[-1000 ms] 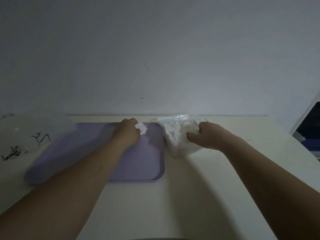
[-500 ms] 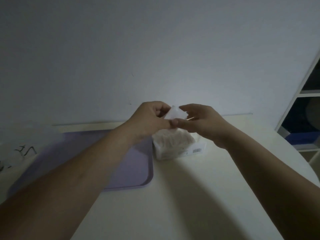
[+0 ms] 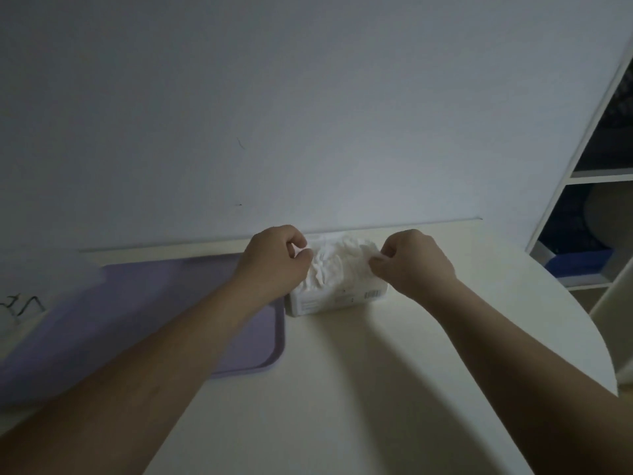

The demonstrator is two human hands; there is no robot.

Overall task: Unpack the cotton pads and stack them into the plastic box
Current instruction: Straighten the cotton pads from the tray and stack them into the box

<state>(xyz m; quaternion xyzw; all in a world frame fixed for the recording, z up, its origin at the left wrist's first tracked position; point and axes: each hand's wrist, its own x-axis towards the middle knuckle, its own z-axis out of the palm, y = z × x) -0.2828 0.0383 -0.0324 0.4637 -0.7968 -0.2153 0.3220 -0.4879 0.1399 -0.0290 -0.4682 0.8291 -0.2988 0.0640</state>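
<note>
A pack of cotton pads (image 3: pixel 337 296) is sitting on a cream table (image 3: pixel 342 389), close to the pale wall (image 3: pixel 274 114) behind it, with a barcode label facing the person. Its white wrapper (image 3: pixel 337 262) is bunching up in crumpled folds on top. The left hand (image 3: pixel 274 265) is curling over the pack's left upper edge, thumb and forefinger closing on the wrapper there. The right hand (image 3: pixel 414 265) is doing the same at the pack's right upper edge, pinching a small fold of wrapper between thumb and fingertips while the other fingers are tucking into the palm. Both forearms are reaching in over the table toward the pack. A lilac tray (image 3: pixel 154 303) is lying just left of the pack, its near right corner beside the pack's left end, partly under the left forearm. Far left of the pack, thin black marks (image 3: pixel 20 305) are showing, too blurred to identify. Well to the pack's right, a white shelf unit (image 3: pixel 596 176) is standing, holding something blue (image 3: pixel 579 260).
</note>
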